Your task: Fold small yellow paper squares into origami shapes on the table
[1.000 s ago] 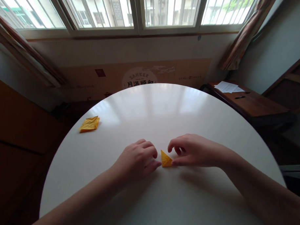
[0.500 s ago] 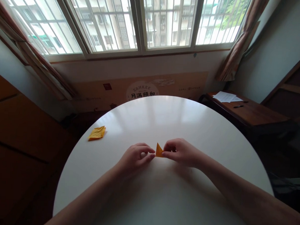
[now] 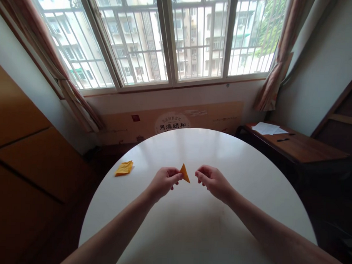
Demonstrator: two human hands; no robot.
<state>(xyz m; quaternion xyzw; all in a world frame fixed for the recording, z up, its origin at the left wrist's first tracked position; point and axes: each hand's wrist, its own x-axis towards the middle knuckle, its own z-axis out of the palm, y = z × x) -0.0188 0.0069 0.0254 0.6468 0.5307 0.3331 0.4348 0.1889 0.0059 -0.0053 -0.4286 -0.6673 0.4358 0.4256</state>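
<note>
A small folded orange paper triangle (image 3: 185, 173) is pinched between the thumb and fingers of my left hand (image 3: 164, 180), its point upward, over the middle of the table. Just right of it, my right hand (image 3: 213, 180) hovers apart from the paper. Its fingers are curled in toward the thumb, and nothing shows between them. Toward the table's left edge lies a flat, creased yellow-orange packet (image 3: 124, 168), out of reach of both hands.
The round white table (image 3: 149, 231) reflects light from the barred window (image 3: 144, 46). Behind it stands a printed panel (image 3: 147, 117) with Chinese characters. To the right, a wooden bench (image 3: 311, 146) bears white papers (image 3: 267, 128) and a dark, slim object (image 3: 283, 140).
My left hand has taken hold of the paper triangle, which has turned. My right hand has let go and drawn off to the right. The camera view has tilted up.
</note>
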